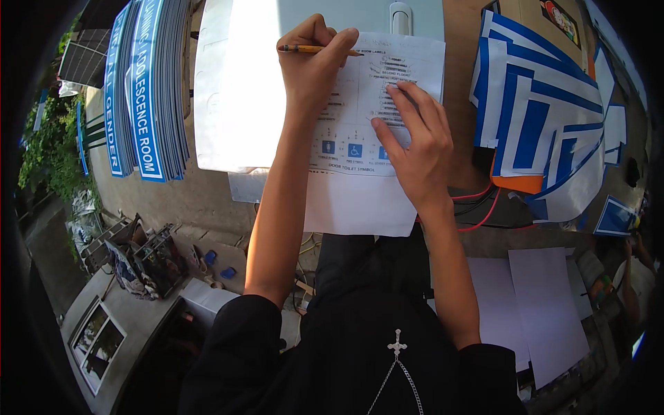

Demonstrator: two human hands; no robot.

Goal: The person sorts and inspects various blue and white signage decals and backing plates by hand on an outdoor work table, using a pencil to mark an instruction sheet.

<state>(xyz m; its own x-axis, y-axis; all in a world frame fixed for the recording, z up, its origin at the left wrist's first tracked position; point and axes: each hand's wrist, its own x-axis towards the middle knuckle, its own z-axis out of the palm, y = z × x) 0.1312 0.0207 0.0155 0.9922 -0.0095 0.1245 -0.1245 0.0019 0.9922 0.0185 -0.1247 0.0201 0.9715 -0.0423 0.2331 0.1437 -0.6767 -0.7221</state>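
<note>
A yellow pencil [299, 49] is pinched in my left hand [309, 66], its tip over the upper part of a printed sheet [356, 200]. Printed text, handwritten marks and blue toilet symbols cover the sheet, with one heading reading "DOOR TOILET SYMBOL". My right hand [422, 135] lies on the sheet's right side, fingers stretched out and apart, holding nothing. Beneath the sheet is a pale white surface [235, 90], brightly sunlit on its left, and the sheet's lower end hangs past its near edge.
Stacks of blue-and-white room signs [149, 97] stand at the left. Blue-and-white striped sheets [532, 111] lie at the right above an orange item [517, 182]. Red cables [477, 221] run below them. White boards [546, 311] lean lower right, near another person's arm [629, 277].
</note>
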